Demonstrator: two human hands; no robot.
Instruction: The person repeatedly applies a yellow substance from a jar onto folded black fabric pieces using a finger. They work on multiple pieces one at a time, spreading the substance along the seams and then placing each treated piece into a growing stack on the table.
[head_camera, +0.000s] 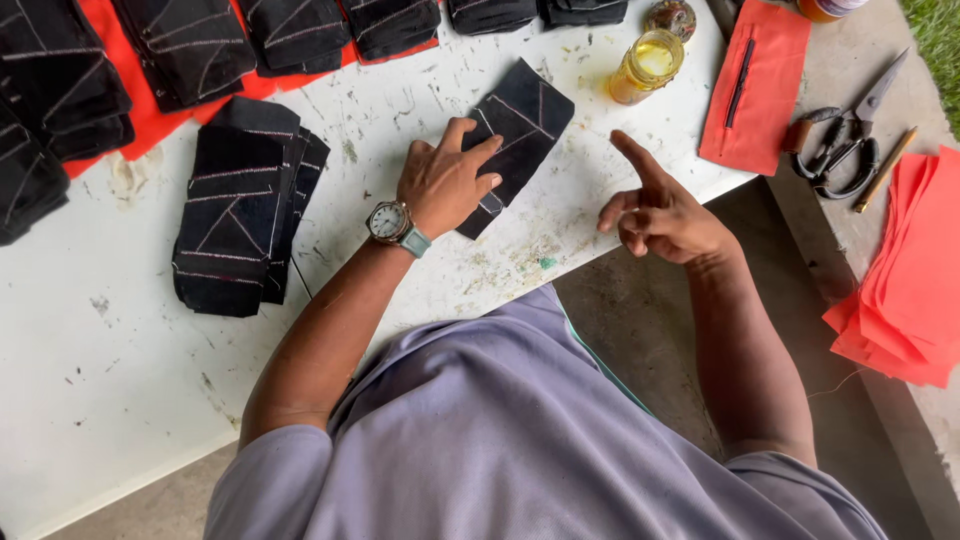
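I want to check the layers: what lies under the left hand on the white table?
Under the left hand lies a black fabric piece with pale stitched lines, flat on the white table. The palm covers its lower left part, so whether anything lies beneath there cannot be seen.

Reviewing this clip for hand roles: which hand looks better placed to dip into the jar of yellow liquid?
Probably the right hand. It is free, raised with its index finger out, and nearer the glass jar. The left hand lies flat on the black fabric piece, pinning it to the white table.

Glue jar (646, 66), scissors (846, 140), orange sheets (912, 275), stacked black pieces (240, 205).
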